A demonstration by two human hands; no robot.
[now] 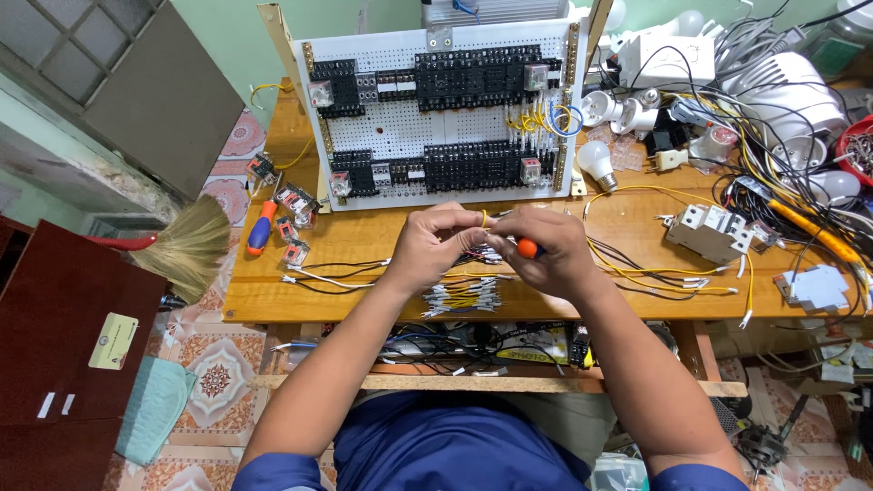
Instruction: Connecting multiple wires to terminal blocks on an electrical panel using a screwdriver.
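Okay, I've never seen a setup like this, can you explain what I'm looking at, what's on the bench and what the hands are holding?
This is one picture from a camera worn on a person's head, looking down at their own two bare hands over a wooden workbench. Propped upright at the back is a white perforated panel carrying rows of black electrical parts and some yellow and blue wiring. The left hand pinches thin wires, one of them yellow. The right hand grips a tool with an orange handle; its tip is hidden. Beneath the hands lies a bundle of short wires. Also on the bench: a screwdriver with a blue and orange handle, a light bulb, a grey breaker-like block and a tangle of cables at the right.
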